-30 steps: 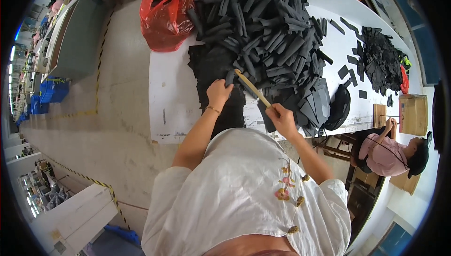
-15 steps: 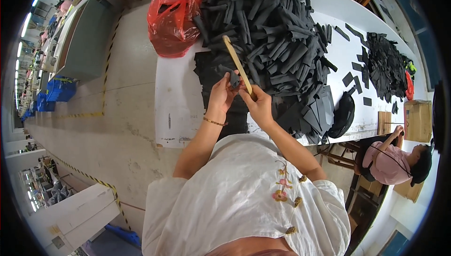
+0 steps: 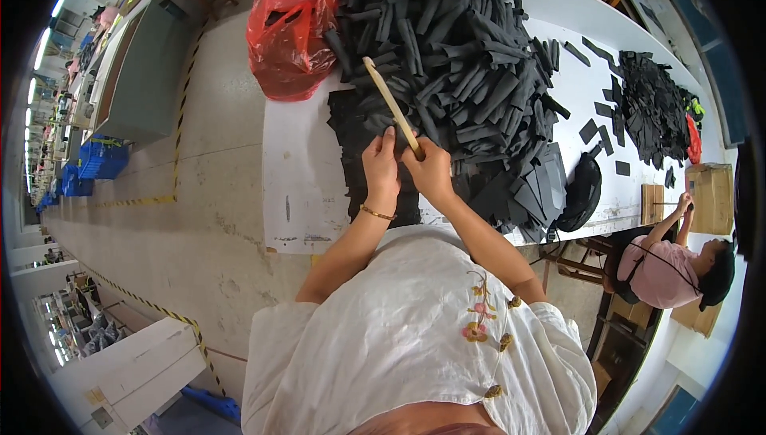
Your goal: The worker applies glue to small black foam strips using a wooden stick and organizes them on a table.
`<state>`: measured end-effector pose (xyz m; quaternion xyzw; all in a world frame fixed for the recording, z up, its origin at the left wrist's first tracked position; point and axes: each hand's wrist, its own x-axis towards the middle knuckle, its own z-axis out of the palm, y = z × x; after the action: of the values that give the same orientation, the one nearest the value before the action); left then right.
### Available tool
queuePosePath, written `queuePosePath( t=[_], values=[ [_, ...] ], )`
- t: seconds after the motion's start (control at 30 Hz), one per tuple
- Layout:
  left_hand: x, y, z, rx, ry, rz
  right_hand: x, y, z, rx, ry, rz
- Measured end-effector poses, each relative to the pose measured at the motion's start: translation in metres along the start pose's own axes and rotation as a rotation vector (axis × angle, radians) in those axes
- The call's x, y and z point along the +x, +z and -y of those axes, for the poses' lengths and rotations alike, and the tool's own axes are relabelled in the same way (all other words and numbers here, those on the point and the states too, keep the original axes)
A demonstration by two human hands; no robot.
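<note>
My right hand [image 3: 432, 170] is closed round the lower end of a pale wooden stick [image 3: 391, 104], which slants up and to the left over the table. Close beside it, my left hand [image 3: 381, 168] is closed, thumb up, on a small dark grey piece [image 3: 378, 123]; most of that piece blends into the dark material behind it. Under both hands lies a stack of flat black sheets [image 3: 345, 128]. Just beyond the stick rises a large heap of dark grey curled or folded strips [image 3: 471, 52].
A red plastic bag [image 3: 291, 36] sits at the table's far left corner. To the right are flat grey pieces [image 3: 542, 188], a black bag [image 3: 584, 192], and another dark heap [image 3: 650, 108]. A person in pink [image 3: 658, 267] sits at the right, near a cardboard box [image 3: 708, 196].
The stick's tip has shifted slightly left. My left hand has turned, its thumb now upright, and the grey piece shows less. The seated person's hands have moved up a little.
</note>
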<state>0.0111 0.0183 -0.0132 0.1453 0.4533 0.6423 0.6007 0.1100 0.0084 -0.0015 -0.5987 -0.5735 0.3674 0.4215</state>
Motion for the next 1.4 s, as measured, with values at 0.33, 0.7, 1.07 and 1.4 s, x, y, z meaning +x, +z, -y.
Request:
queuePosePath(
  t=[0.33,0.7,1.07,1.4],
  values=[
    [0.036,-0.033,-0.025,-0.335,0.101,-0.092,-0.007,-0.045,0.016,0.299,0.078,-0.002],
    [0.012,-0.036,-0.018,-0.318,0.002,0.065,0.003,-0.011,-0.011,0.313,0.013,-0.013],
    [0.003,-0.012,-0.022,0.033,0.163,-0.024,0.002,-0.041,0.001,0.193,-0.228,-0.228],
    [0.003,-0.037,-0.019,0.097,0.015,0.109,0.001,-0.056,0.007,0.18,-0.063,-0.041]
  ],
)
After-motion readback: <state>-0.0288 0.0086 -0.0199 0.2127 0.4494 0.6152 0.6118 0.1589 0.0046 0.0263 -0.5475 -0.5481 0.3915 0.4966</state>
